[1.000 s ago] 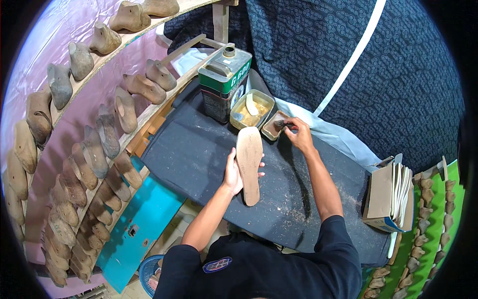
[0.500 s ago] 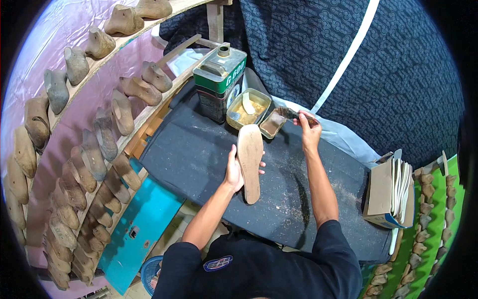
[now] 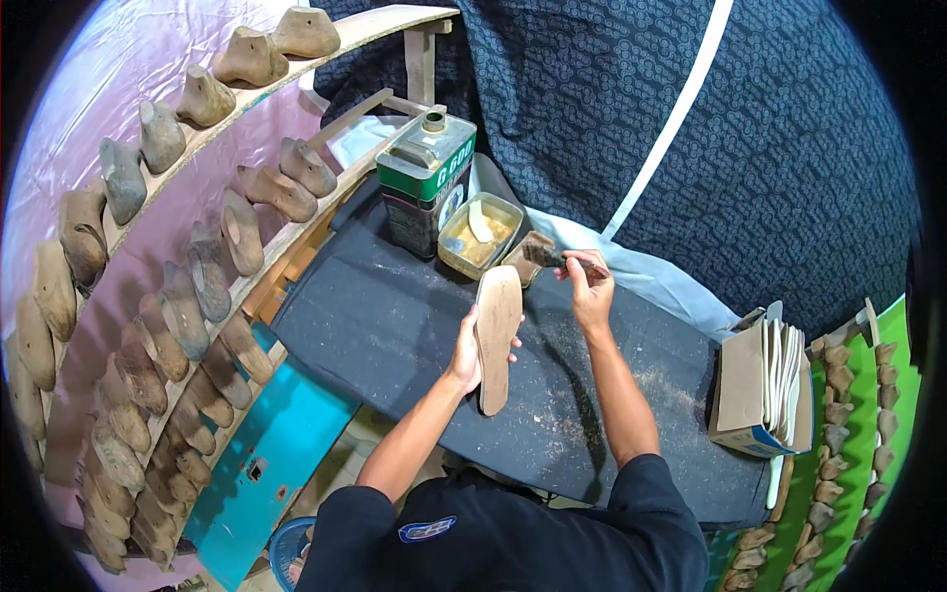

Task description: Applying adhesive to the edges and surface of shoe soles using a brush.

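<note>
The left hand (image 3: 466, 357) grips a tan insole (image 3: 496, 335) by its edge, holding it upright above the dark counter (image 3: 375, 316). The right hand (image 3: 590, 291), just beside the insole's tip, pinches a brush (image 3: 557, 259) near a small tray (image 3: 480, 234).

A dark worktable (image 3: 375, 326) stands in the middle. Left, slanted wooden shelves (image 3: 296, 232) hold shoe lasts (image 3: 163, 316) against a pink wall (image 3: 89, 89). Far behind hangs dark patterned cloth (image 3: 789, 128). A teal panel (image 3: 266, 464) leans near left.
</note>
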`<state>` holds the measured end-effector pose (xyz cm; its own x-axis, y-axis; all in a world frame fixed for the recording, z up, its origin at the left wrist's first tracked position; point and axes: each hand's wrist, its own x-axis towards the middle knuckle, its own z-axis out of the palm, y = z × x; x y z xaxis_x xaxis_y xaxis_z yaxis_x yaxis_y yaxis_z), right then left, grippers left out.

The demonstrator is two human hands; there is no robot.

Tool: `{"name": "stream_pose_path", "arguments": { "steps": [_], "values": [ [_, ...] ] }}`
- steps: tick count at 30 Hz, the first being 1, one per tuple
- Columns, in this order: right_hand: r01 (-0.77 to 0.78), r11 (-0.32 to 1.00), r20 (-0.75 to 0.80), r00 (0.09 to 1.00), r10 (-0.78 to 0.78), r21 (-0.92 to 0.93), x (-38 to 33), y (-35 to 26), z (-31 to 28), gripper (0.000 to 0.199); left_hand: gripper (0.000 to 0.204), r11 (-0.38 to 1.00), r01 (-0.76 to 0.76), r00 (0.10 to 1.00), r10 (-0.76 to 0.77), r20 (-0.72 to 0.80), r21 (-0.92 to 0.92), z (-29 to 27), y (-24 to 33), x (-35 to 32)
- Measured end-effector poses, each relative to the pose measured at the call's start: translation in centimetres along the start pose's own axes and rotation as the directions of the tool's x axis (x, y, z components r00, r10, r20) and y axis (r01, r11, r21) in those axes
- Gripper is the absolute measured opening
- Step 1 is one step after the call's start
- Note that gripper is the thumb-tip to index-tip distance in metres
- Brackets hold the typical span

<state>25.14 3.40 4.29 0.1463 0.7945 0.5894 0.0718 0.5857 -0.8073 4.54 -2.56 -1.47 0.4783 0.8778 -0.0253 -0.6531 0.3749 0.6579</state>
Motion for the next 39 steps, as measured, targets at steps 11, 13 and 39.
{"name": "stream_pose_path", "arguments": {
  "steps": [11, 13, 39],
  "values": [
    [-0.011, 1.0, -0.131, 0.991, 0.011, 0.001, -3.4, -6.8, 1.1, 0.008, 0.077, 0.976, -0.133, 0.991, 0.129, 0.032, 0.174, 0.6, -0.2, 0.4],
    [-0.032, 0.999, -0.133, 0.991, 0.029, -0.016, -3.4, -7.3, 1.3, 0.007, 0.079, 0.961, -0.14, 0.99, 0.139, 0.018, 0.238, 0.9, -0.4, 0.4],
    [0.328, 0.882, 0.239, 0.937, -0.256, -0.339, -6.6, -10.8, 4.6, 0.014, 0.075, 0.981, -0.112, 0.981, 0.134, -0.14, 0.156, 2.0, 0.5, -0.2]
  ]
}}
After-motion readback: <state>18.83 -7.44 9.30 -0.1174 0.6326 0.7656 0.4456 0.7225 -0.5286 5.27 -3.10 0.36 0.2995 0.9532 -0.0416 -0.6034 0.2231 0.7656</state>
